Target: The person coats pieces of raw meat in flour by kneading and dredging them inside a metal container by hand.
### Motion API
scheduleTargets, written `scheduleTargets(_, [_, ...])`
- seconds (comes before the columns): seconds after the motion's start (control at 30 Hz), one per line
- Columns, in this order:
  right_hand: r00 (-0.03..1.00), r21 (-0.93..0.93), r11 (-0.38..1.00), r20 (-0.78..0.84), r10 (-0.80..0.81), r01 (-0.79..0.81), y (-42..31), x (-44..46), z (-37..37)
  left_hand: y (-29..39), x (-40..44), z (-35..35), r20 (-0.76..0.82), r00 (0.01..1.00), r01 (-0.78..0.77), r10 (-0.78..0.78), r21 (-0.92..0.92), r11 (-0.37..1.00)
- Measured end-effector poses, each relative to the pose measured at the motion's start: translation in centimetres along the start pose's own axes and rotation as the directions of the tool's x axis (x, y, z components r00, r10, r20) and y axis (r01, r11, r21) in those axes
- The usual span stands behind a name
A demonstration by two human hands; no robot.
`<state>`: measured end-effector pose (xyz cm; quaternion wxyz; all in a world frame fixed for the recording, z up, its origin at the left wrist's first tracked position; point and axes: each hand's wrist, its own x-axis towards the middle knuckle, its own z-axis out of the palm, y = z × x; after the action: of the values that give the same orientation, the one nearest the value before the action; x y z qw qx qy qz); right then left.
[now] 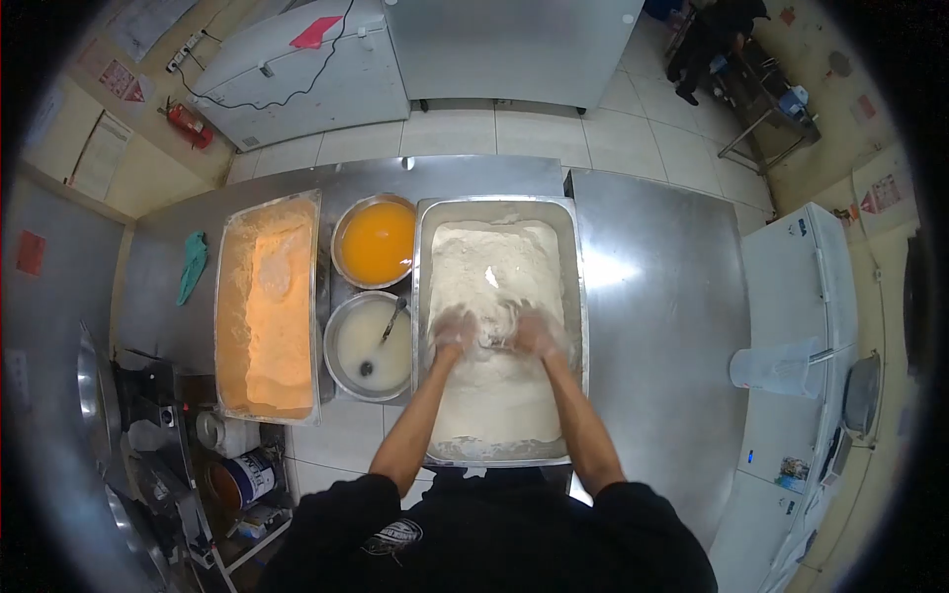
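Observation:
Both my hands are over a deep metal pan (579, 296) filled with pale flour (494, 395). My left hand (455, 330) touches the flour left of the middle, and my right hand (534, 332) touches it on the right. Flour coats both, and motion blurs their fingers, so whether they hold any is not visible. Between them the surface is broken up. Left of this pan stand a metal bowl of orange liquid (378, 243) and, nearer me, a bowl of cloudy whitish liquid (366, 331) with a ladle (393, 321) in it.
Farther left is another metal pan (318, 296) of orange powder (282, 336), with a green glove (193, 267) beyond it. A steel table (652, 346) extends to my right, where a clear plastic jug (776, 370) stands past its edge. A person (714, 44) is at the far right.

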<state>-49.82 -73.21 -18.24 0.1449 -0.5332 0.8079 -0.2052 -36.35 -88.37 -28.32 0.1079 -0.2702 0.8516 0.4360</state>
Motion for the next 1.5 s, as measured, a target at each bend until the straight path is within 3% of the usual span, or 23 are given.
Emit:
scheduleTargets(0.03, [0.98,-0.059,0.991,-0.171,0.106,-0.117,-1.0,-2.1,0.3,0.9,-2.2,1.5,-0.078,0.995,0.08,-0.063,0.238,0.968])
scheduleTargets(0.07, [0.979,-0.07,0.991,-0.176,0.099,-0.112,-1.9,-3.3,0.5,1.7,-3.3,2.6,-0.172,0.979,0.174,-0.105,0.456,0.873])
scheduleTargets(0.13, [0.808,0.274,0.79,-0.065,0.585,-0.549,-3.7,-5.7,1.6,2.2,-3.9,4.4,-0.175,0.977,0.19,-0.123,0.453,0.871])
scheduleTargets(0.17, [0.761,0.323,0.855,-0.398,0.513,-0.406,-1.3,-6.1,6.4,2.2,-4.2,5.1,-0.161,0.975,0.211,-0.154,0.443,0.872])
scheduleTargets(0.2, [0.76,0.322,0.852,-0.394,0.516,-0.412,-1.5,-6.8,6.2,1.9,-4.4,5.7,-0.145,0.974,0.217,-0.171,0.415,0.883])
scheduleTargets(0.4, [0.912,0.764,0.56,0.09,0.4,-0.322,-0.9,-5.7,1.0,0.4,-5.3,3.0,-0.007,0.996,0.088,-0.09,-0.132,0.987])
scheduleTargets(0.43, [0.917,0.764,0.551,0.13,0.376,-0.334,-0.9,-6.4,-0.3,0.5,-6.3,2.5,0.018,0.997,0.075,-0.073,-0.143,0.987])
scheduleTargets(0.53, [0.919,0.516,0.762,0.175,0.352,-0.391,-1.9,-9.9,-1.5,1.9,-11.1,3.4,0.08,0.995,0.039,-0.06,0.243,0.969])
scheduleTargets(0.63, [0.907,0.131,0.92,-0.168,0.388,-0.369,-3.6,-13.9,6.0,5.1,-14.1,5.3,0.155,0.983,-0.019,-0.104,0.636,0.771])
scheduleTargets(0.67, [0.882,0.184,0.907,-0.225,0.415,-0.379,-3.6,-14.0,8.4,8.5,-15.5,4.1,0.258,0.933,-0.001,-0.249,0.697,0.717])
scheduleTargets(0.7, [0.874,0.326,0.863,-0.168,0.456,-0.387,-3.8,-13.4,8.9,6.4,-13.6,6.3,0.099,0.967,0.118,-0.233,0.638,0.761])
scheduleTargets(0.8, [0.854,0.704,0.502,0.313,0.416,-0.502,-3.3,-9.5,6.7,2.4,-8.5,7.0,0.013,0.982,0.171,-0.188,0.364,0.916])
scheduleTargets(0.87, [0.862,0.721,0.502,0.272,0.428,-0.477,-4.7,-7.5,2.1,1.5,-6.9,5.3,-0.01,0.988,0.157,-0.157,0.125,0.98])
scheduleTargets(0.93, [0.874,0.674,0.643,0.007,0.487,-0.363,-6.9,-6.8,-2.4,1.0,-7.9,4.0,-0.014,0.991,0.131,-0.131,-0.018,0.991])
scheduleTargets(1.07, [0.918,0.546,0.746,0.127,0.376,-0.381,-0.8,-13.3,0.5,1.9,-15.8,6.9,-0.008,0.992,0.128,-0.128,0.176,0.976])
scheduleTargets(1.2, [0.924,0.277,0.883,0.079,0.374,-0.38,2.6,-19.5,14.8,4.2,-18.6,11.9,-0.057,0.974,0.224,-0.219,0.363,0.905])
scheduleTargets(1.23, [0.962,0.219,0.938,0.117,0.249,-0.269,4.7,-19.2,19.4,4.0,-17.5,12.0,-0.081,0.97,0.244,-0.23,0.315,0.917])
scheduleTargets(1.27, [0.963,-0.181,0.964,0.223,-0.153,0.195,9.5,-17.9,29.7,3.5,-16.1,11.4,-0.102,0.967,0.253,-0.235,0.237,0.938])
scheduleTargets(1.3, [0.965,0.48,0.862,0.259,0.041,-0.166,7.1,-16.0,23.9,2.9,-14.7,10.6,-0.113,0.965,0.253,-0.237,0.152,0.956])
scheduleTargets(1.33, [0.93,0.904,0.257,0.285,0.234,-0.342,4.2,-13.8,17.5,2.1,-12.9,9.8,-0.126,0.962,0.251,-0.242,0.063,0.966])
scheduleTargets(1.4, [0.942,0.904,0.334,0.174,0.288,-0.269,5.7,-9.1,17.4,1.3,-10.0,7.9,-0.173,0.956,0.234,-0.239,-0.047,0.971])
scheduleTargets(1.47, [0.965,0.463,0.861,-0.044,0.259,-0.21,3.3,-4.5,10.4,1.1,-9.3,6.8,-0.242,0.949,0.189,-0.202,-0.079,0.979])
scheduleTargets(1.5, [0.961,0.224,0.95,-0.119,0.248,-0.217,2.1,-2.4,7.2,1.1,-9.7,6.7,-0.286,0.945,0.154,-0.161,-0.046,0.987])
